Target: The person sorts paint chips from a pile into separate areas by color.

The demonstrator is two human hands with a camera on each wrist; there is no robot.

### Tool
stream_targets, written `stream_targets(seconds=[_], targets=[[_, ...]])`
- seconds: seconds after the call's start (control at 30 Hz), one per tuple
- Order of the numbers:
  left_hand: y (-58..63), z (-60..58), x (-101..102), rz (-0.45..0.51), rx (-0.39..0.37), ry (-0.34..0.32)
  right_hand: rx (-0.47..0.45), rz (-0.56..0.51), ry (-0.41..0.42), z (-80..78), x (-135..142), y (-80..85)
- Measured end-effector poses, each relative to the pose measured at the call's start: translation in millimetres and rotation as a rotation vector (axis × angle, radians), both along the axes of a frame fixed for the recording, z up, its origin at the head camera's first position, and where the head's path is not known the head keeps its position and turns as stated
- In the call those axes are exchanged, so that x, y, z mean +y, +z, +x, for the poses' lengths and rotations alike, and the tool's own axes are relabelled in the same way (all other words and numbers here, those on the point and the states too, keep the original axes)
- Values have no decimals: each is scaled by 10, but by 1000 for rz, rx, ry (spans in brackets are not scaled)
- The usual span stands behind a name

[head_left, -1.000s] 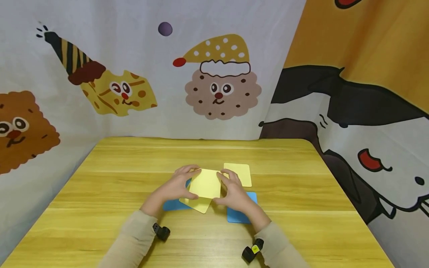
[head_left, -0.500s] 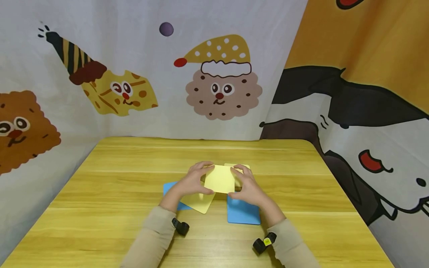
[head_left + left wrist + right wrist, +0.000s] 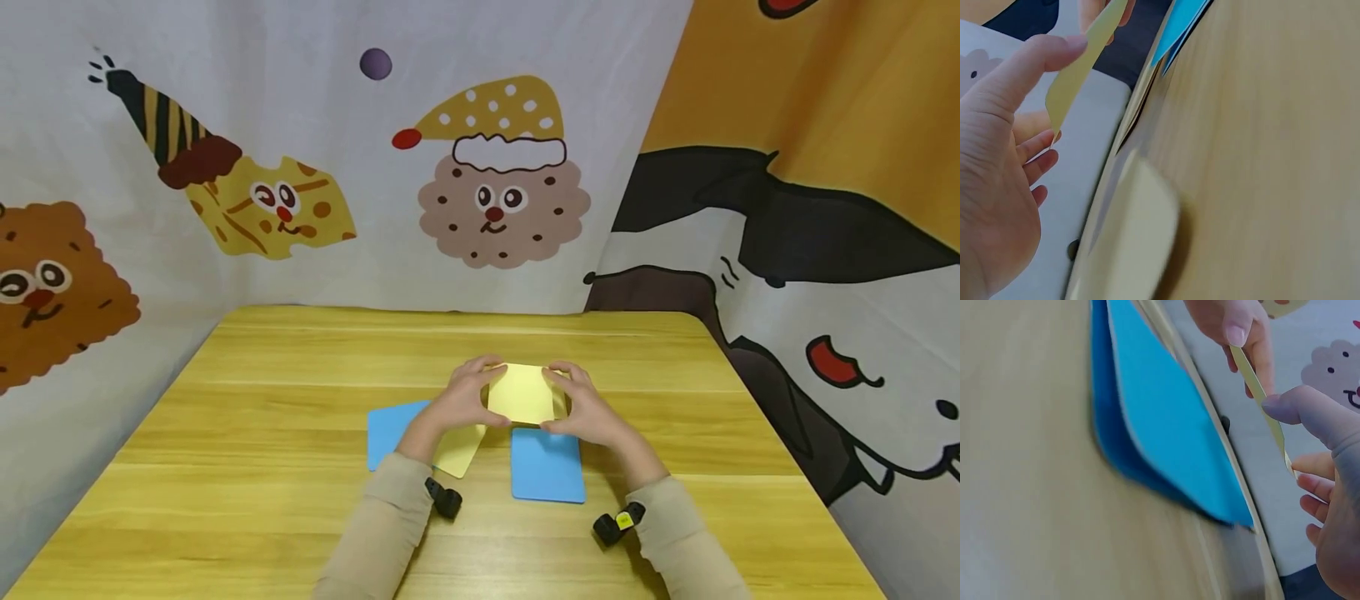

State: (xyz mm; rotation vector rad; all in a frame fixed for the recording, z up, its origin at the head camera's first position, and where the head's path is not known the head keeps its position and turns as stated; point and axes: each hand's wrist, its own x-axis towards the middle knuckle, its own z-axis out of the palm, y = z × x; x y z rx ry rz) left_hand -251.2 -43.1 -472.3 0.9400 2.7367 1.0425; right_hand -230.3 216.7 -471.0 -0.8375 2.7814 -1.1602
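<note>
A thin yellow square card point(image 3: 521, 393) is raised above the table between my two hands. My left hand point(image 3: 462, 402) pinches its left edge, thumb on the near face and fingers behind, as the left wrist view shows. At the right edge my right hand point(image 3: 590, 410) pinches it the same way. Behind it another yellow card point(image 3: 560, 406) is mostly hidden. Just nearer to me lies a blue square card point(image 3: 547, 467). On the left, a second yellow card point(image 3: 461, 452) overlaps a second blue card point(image 3: 393, 429), both partly covered by my left arm.
The wooden table point(image 3: 255, 467) reaches back to a cloth curtain point(image 3: 300, 283) printed with cartoon figures. Black wrist cameras point(image 3: 444, 498) hang from both sleeves, low over the tabletop.
Both hands have carried the yellow card to the right and slightly away from me, over the back yellow card. The near blue card is now uncovered; the left arm covers more of the left cards.
</note>
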Motion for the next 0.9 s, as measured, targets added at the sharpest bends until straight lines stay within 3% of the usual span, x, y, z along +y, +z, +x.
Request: stream_targets(seconds=[0.43, 0.9], targets=[[-146, -154, 334, -15, -37, 42, -120, 47, 23, -241, 290, -25], [-243, -215, 397, -56, -104, 69, -169, 97, 15, -397, 327, -194]])
